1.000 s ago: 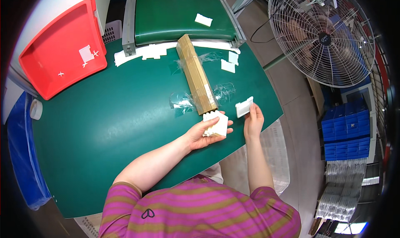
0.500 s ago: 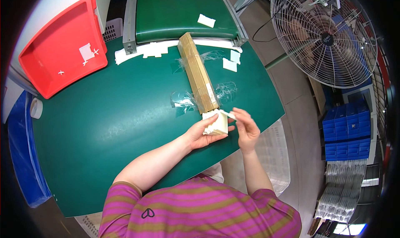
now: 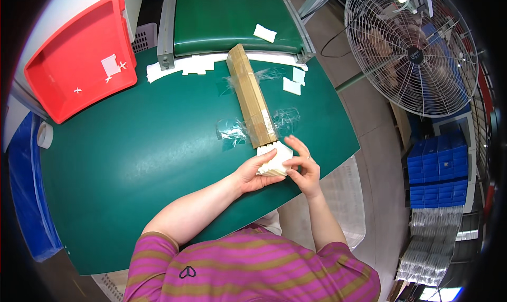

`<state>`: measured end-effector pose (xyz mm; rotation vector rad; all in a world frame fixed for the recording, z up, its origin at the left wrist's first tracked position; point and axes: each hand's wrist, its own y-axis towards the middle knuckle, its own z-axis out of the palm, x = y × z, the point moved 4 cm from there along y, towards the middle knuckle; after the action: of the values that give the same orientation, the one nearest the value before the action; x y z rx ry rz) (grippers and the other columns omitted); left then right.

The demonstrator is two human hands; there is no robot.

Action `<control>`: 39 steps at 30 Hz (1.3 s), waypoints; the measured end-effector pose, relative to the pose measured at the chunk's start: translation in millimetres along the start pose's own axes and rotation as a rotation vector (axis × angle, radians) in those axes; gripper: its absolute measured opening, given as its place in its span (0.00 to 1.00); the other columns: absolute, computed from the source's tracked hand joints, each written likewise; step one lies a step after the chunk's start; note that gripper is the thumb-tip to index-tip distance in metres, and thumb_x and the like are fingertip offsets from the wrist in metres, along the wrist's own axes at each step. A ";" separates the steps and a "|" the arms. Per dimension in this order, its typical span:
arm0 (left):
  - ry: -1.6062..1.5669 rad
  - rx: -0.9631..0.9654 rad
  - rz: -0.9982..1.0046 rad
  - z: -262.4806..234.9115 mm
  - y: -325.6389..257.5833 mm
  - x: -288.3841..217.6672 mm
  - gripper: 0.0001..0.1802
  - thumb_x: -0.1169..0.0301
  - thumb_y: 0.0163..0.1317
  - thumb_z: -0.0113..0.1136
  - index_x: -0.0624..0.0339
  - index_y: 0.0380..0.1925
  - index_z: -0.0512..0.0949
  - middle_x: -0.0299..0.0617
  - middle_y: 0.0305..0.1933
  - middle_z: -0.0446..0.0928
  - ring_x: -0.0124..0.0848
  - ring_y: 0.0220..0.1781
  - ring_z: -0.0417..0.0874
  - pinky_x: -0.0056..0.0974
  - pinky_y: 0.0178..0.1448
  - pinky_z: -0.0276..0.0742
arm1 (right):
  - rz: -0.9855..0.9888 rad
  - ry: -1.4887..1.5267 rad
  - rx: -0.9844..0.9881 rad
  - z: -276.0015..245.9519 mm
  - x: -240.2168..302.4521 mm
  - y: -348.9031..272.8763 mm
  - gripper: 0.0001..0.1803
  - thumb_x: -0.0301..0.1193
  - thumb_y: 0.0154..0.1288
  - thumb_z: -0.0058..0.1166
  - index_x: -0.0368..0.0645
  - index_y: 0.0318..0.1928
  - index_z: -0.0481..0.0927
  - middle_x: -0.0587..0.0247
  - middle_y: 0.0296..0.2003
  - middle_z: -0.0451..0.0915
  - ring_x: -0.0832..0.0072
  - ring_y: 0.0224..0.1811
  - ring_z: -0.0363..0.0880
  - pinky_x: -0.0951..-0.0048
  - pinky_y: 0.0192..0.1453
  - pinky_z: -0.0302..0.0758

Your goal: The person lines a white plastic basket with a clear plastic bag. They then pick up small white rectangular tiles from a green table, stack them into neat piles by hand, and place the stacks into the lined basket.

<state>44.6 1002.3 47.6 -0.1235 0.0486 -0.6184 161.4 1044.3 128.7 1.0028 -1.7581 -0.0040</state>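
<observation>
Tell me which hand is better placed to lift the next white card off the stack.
Right. The left hand cradles the stack of white cards from below at the end of the long cardboard box, so it is occupied. The right hand rests at the stack's open side, fingers already on the top card.

Short-sleeved shirt (image 3: 253, 270) — magenta and olive-brown stripes — forearms bare.

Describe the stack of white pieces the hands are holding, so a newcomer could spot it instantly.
On the green table, follow the long tan cardboard box to its near end. There the left hand and right hand grip a stack of white pieces. Other white pieces lie loose and single.
</observation>
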 end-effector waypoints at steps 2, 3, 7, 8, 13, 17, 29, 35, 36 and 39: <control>0.001 0.023 0.012 5.1 0.5 0.6 0.26 0.59 0.65 0.48 0.59 0.58 0.59 0.50 0.50 0.72 0.42 0.50 0.78 0.38 0.44 0.84 | 0.129 0.101 0.037 1.7 -4.0 -2.2 0.13 0.29 0.49 0.62 0.41 0.37 0.77 0.48 0.56 0.70 0.58 0.62 0.63 0.59 0.65 0.56; 0.005 0.031 0.032 8.8 0.0 1.3 0.26 0.60 0.65 0.48 0.60 0.58 0.59 0.50 0.50 0.72 0.42 0.50 0.78 0.38 0.44 0.84 | 0.194 0.152 0.055 2.2 -6.2 -3.8 0.15 0.30 0.48 0.62 0.41 0.39 0.77 0.47 0.58 0.68 0.58 0.63 0.62 0.60 0.65 0.57; 0.026 0.035 0.024 0.7 2.8 1.1 0.25 0.60 0.65 0.48 0.61 0.57 0.59 0.49 0.49 0.73 0.40 0.50 0.78 0.37 0.43 0.85 | 0.285 0.221 0.038 -3.3 -10.6 -6.1 0.19 0.31 0.48 0.63 0.41 0.41 0.75 0.47 0.57 0.67 0.62 0.60 0.65 0.66 0.60 0.62; 0.050 0.018 0.023 -1.8 2.3 1.2 0.25 0.60 0.64 0.50 0.60 0.56 0.61 0.48 0.49 0.73 0.39 0.50 0.78 0.37 0.43 0.84 | 0.293 0.349 -0.028 -0.9 -13.1 -5.9 0.18 0.31 0.48 0.63 0.41 0.41 0.75 0.47 0.57 0.66 0.63 0.59 0.65 0.67 0.59 0.63; 0.088 0.006 0.038 0.2 -1.1 0.4 0.24 0.60 0.62 0.53 0.58 0.55 0.63 0.46 0.50 0.73 0.39 0.52 0.77 0.38 0.42 0.84 | 0.275 0.456 0.121 5.1 -17.5 -2.6 0.16 0.33 0.54 0.60 0.38 0.40 0.76 0.48 0.56 0.67 0.68 0.57 0.66 0.69 0.58 0.64; 0.186 0.019 0.051 16.2 -0.4 0.5 0.28 0.66 0.60 0.57 0.51 0.59 0.58 0.48 0.50 0.73 0.44 0.52 0.77 0.41 0.43 0.83 | 0.290 0.145 -0.179 -19.8 -49.3 30.4 0.15 0.32 0.57 0.56 0.39 0.43 0.75 0.54 0.52 0.72 0.70 0.57 0.67 0.70 0.58 0.64; 0.232 0.065 0.046 18.2 -2.0 -2.5 0.28 0.70 0.60 0.55 0.52 0.60 0.57 0.49 0.52 0.71 0.45 0.53 0.76 0.37 0.41 0.85 | 0.297 -0.960 -0.019 -23.9 -119.1 117.2 0.06 0.27 0.50 0.58 0.42 0.30 0.77 0.57 0.48 0.76 0.61 0.52 0.72 0.63 0.54 0.68; 0.186 0.069 0.054 16.7 0.5 -1.8 0.28 0.71 0.61 0.54 0.52 0.60 0.56 0.51 0.55 0.69 0.45 0.56 0.74 0.40 0.45 0.84 | 0.110 -0.895 0.065 -37.8 -123.1 108.2 0.09 0.26 0.48 0.59 0.40 0.30 0.72 0.55 0.45 0.76 0.57 0.49 0.73 0.62 0.52 0.69; 0.184 0.066 0.072 15.8 -0.3 -3.3 0.28 0.72 0.61 0.54 0.51 0.60 0.56 0.51 0.55 0.69 0.45 0.56 0.73 0.41 0.45 0.83 | 0.150 -0.852 0.067 -36.5 -111.5 107.5 0.10 0.25 0.48 0.59 0.40 0.32 0.72 0.55 0.43 0.76 0.57 0.48 0.74 0.62 0.50 0.70; 0.163 0.060 0.078 12.7 3.4 -0.1 0.28 0.73 0.61 0.54 0.51 0.60 0.57 0.49 0.57 0.67 0.46 0.58 0.71 0.44 0.51 0.80 | 0.207 -0.619 -0.089 -42.9 -99.9 78.6 0.16 0.22 0.50 0.57 0.41 0.38 0.67 0.58 0.34 0.74 0.58 0.39 0.76 0.66 0.44 0.72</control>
<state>47.5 1006.4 59.8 -0.0130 0.1916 -0.5502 154.9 1176.2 104.8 0.7951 -2.3953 -0.2861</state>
